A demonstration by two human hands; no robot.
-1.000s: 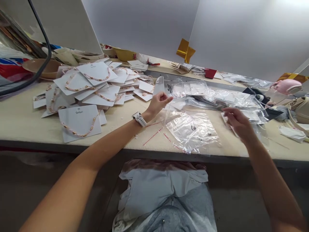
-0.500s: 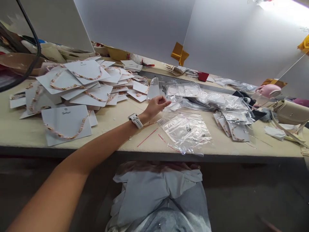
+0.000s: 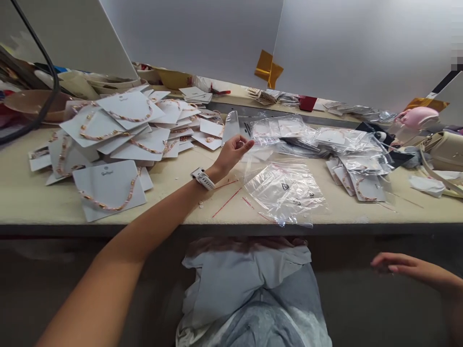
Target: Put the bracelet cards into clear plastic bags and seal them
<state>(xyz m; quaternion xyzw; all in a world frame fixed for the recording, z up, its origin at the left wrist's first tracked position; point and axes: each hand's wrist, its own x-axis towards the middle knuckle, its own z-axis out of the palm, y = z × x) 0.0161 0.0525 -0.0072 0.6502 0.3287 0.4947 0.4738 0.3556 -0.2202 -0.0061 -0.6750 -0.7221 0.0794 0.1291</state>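
My left hand (image 3: pixel 233 153), with a white watch (image 3: pixel 202 178) on the wrist, is over the table's middle. Its fingers are curled in towards the thumb; whatever they may hold does not show. Just to its right lie clear plastic bags (image 3: pixel 285 190) with printed marks. Off to the right, below the table edge, my right hand (image 3: pixel 401 267) hangs in the air, fingers loosely stretched, nothing visible in it. Left of my left hand is a heap of white cards (image 3: pixel 126 108) carrying beaded necklaces; one necklace card (image 3: pixel 110 188) lies in front.
Bagged cards (image 3: pixel 361 149) are piled on the right, beside a pink object (image 3: pixel 417 118) and a beige bag (image 3: pixel 448 149). Thin red strips (image 3: pixel 227 202) lie near the front edge. Bowls (image 3: pixel 38 103) and a black cable (image 3: pixel 54 72) are at the left.
My right hand has come into view from the lower right. My left hand has barely moved, its thumb now pointing slightly higher. The view has shifted a little.
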